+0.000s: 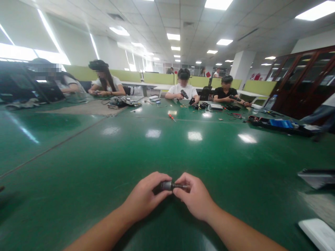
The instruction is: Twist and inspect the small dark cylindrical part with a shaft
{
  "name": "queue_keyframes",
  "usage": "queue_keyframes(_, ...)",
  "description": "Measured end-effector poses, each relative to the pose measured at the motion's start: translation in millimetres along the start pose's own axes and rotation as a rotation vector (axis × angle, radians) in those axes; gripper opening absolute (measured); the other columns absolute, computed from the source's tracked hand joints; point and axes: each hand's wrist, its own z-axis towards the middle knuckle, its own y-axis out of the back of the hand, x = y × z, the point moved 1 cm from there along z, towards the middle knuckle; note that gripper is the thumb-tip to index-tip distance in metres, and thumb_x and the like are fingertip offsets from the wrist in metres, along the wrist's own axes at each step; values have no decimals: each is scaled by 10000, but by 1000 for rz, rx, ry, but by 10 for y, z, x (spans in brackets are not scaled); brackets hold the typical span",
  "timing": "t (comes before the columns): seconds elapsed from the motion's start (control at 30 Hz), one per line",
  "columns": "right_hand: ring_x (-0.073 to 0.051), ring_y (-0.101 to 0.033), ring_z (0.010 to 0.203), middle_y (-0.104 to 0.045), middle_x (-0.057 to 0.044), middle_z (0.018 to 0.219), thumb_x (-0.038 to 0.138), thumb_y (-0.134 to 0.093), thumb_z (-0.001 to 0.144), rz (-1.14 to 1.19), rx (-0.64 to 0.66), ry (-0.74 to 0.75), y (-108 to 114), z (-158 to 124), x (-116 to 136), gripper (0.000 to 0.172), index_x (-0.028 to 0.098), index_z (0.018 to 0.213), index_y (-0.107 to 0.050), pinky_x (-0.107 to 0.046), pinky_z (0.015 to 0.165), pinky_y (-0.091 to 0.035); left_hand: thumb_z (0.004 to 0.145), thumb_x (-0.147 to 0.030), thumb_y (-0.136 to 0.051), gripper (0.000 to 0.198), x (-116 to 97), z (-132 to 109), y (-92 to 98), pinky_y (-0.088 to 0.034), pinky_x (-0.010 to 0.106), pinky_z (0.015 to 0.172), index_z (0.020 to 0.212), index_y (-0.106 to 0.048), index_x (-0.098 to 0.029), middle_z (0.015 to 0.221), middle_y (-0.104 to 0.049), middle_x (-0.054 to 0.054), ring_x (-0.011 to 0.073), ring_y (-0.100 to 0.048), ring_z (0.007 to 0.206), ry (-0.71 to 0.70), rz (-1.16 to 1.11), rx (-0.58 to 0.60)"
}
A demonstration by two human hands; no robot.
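Note:
Low in the middle of the view I hold a small grey and black cylindrical part (166, 185) just above the green table (141, 153). Its wide grey body lies between the thumb and fingers of my left hand (148, 192), which is closed around it. From the body a thinner, ribbed dark shaft extends to the right. My right hand (195, 195) is closed on that shaft, thumb and fingers pinching it. The part lies roughly level, and both hands partly cover its ends. What kind of part it is I cannot make out.
An orange-handled screwdriver (171, 117) lies farther off. At right are a dark tray with a blue item (281, 123), a bottle (272, 101), a white object (318, 232) and a dark grey object (316, 177). Several people sit across the table, two with power drills.

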Motion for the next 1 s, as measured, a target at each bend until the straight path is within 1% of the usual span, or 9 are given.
queue_keyframes(0.3,-126,-555,585,-592,39,671,178,-648,779,9,4,-19,-2,0,7,56,185,815,-605,-245,574,-417,895,-233,-677,224,32,-2,-14,-519,288,849,1114,-643,-262,1020,-700,21,176,-661,929,-8,12,-11)
queue_keyframes(0.57,-120,-544,580,-585,46,659,183,-658,785,4,9,-22,-1,6,2,68,186,824,-602,-237,571,-414,895,-253,-659,207,14,3,-1,-543,320,859,1101,-660,-231,1010,-711,56,196,-671,918,-7,15,-18)
queue_keyframes(1.0,-127,-543,566,-568,47,639,200,-647,787,11,16,-32,6,5,-8,69,189,825,-590,-240,549,-393,898,-239,-663,206,18,8,12,-522,301,847,1103,-648,-246,1011,-700,37,186,-660,916,4,11,-3)
